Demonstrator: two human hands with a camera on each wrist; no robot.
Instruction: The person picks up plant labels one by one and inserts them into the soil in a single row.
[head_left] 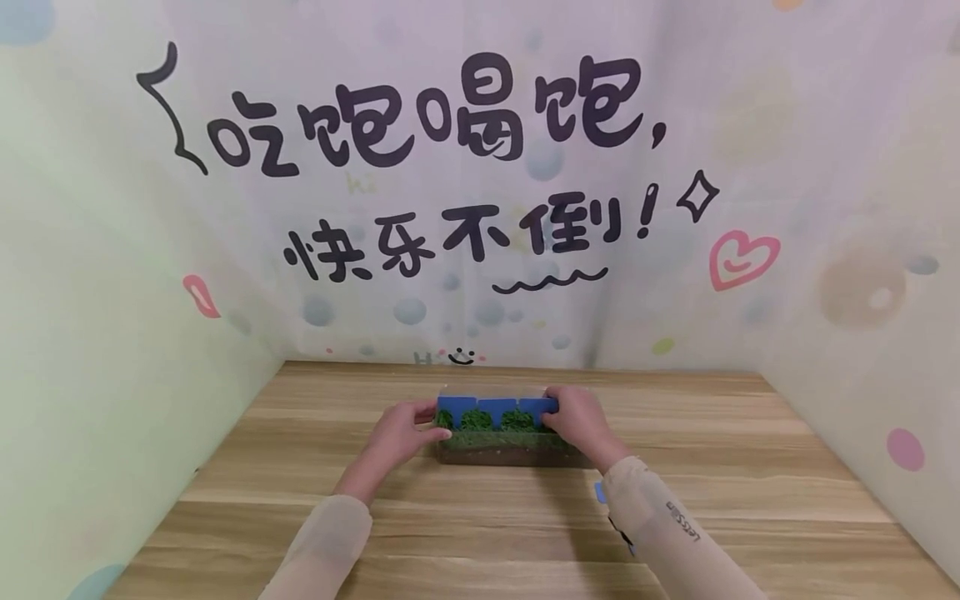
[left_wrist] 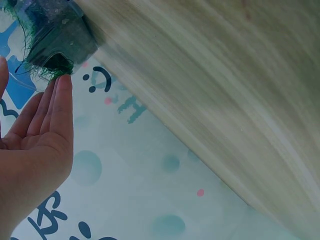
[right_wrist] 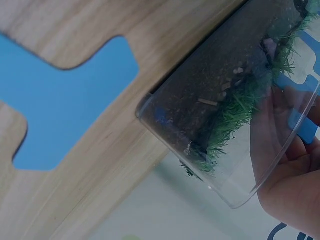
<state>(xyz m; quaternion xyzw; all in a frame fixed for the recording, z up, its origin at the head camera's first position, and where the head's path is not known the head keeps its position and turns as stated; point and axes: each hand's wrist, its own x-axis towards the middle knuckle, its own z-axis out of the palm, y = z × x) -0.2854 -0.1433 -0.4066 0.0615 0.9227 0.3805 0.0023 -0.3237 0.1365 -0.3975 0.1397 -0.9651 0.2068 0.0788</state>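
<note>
A clear plastic box stands lengthwise on the table, with dark soil and tufts of green grass inside. Along its back, behind the grass, a blue cut-out strip rises with rounded notches in its lower edge. My right hand reaches over the box's right end and pinches the strip between thumb and fingers. At the left end is my left hand, its thumb by the front corner and its fingers behind. Those fingers look straight in the left wrist view, their tips at the grass poking out of the box's end.
Another flat blue cut-out lies on the wooden table near the right forearm, partly hidden by the sleeve in the head view. A white printed curtain hangs behind the table and along both sides.
</note>
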